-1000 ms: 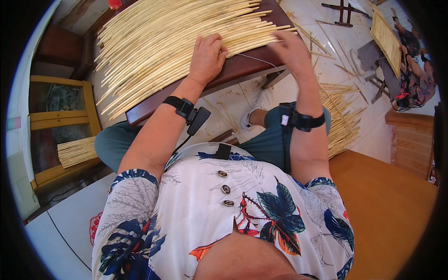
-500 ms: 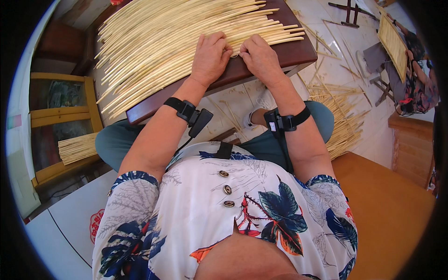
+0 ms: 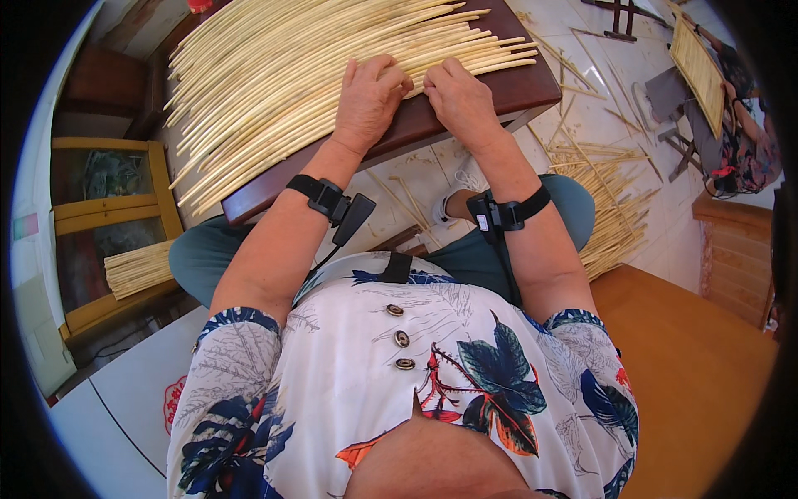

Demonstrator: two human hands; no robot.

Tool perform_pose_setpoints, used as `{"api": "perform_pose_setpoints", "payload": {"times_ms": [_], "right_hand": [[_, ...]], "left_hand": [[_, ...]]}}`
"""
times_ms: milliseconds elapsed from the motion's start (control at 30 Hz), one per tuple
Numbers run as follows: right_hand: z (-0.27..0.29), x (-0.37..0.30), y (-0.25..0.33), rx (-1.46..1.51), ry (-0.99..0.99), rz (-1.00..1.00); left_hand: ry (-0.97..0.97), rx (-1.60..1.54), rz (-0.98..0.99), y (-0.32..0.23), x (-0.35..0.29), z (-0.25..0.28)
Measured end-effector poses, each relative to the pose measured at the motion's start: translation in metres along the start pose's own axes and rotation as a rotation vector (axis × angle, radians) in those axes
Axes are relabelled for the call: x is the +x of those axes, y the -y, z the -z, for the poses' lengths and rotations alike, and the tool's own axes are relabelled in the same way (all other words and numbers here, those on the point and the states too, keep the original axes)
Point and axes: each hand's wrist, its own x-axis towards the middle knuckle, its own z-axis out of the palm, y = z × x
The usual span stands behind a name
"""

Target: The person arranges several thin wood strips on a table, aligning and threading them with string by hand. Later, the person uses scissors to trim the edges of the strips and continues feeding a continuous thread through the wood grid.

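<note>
Pressing down side by side, the left hand [image 3: 368, 98] and the right hand [image 3: 462, 97] lie flat with fingers loosely spread on the near end of a wide layer of pale thin sticks [image 3: 316, 75], holding none of them. These sticks cover the dark brown table [image 3: 532, 87] in front of the person. More sticks lie scattered on the tiled floor [image 3: 611, 220] to the right.

Home craft workshop: pale split sticks [image 3: 316, 75] heaped across tabletop [image 3: 515, 87], more bundles [image 3: 611, 216] on tiled floor [image 3: 582, 108].
</note>
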Motion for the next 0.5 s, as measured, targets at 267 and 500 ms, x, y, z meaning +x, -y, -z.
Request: {"api": "perform_pose_setpoints", "payload": {"times_ms": [267, 500], "right_hand": [[-0.0009, -0.0014, -0.0037, 0.033, 0.024, -0.044], [-0.0004, -0.0020, -0.0045, 0.013, 0.042, -0.052]], "left_hand": [[-0.019, 0.001, -0.015, -0.0011, -0.0015, -0.0010], [-0.004, 0.023, -0.021, -0.0007, -0.0012, -0.0018]]}}
